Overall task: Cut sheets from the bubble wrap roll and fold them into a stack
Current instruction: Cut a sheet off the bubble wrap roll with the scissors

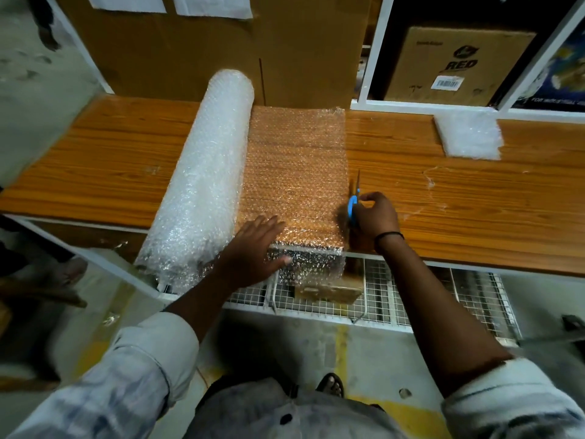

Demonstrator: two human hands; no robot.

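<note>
A thick bubble wrap roll [202,182] lies across the wooden table [104,153], front end overhanging the edge. An unrolled sheet [294,166] spreads flat to its right and droops over the front edge. My left hand [256,248] lies flat, fingers apart, on the sheet's near end at the table edge. My right hand [375,217] grips blue-handled scissors [353,204] at the sheet's right edge, blades pointing away from me. A folded stack of bubble wrap [468,134] rests at the table's far right.
Large cardboard boxes [221,52] stand against the table's back edge, and another box [456,61] sits in a white shelf frame at right. A wire mesh shelf [395,299] with a small wooden piece runs under the table front. Someone's foot is at left on the floor.
</note>
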